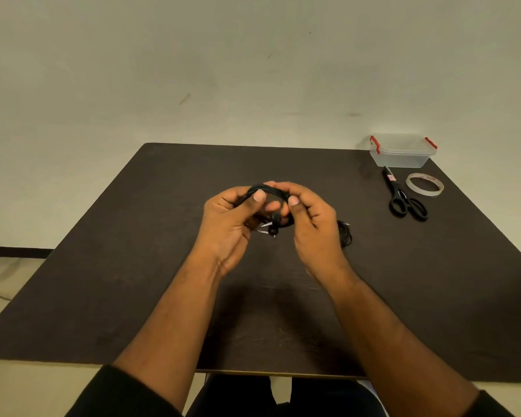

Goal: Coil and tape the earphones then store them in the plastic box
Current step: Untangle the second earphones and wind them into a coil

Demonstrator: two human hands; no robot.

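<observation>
Head view: left hand and right hand each keep a pinching grip on the coiled earphones, holding loops together for taping.

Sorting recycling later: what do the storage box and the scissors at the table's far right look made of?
Clear lidded box: seemingly translucent plastic, see-through walls, red clips. Black-handled scissors: matte handles, probably plastic; the dark blades' material cannot be told.
</observation>
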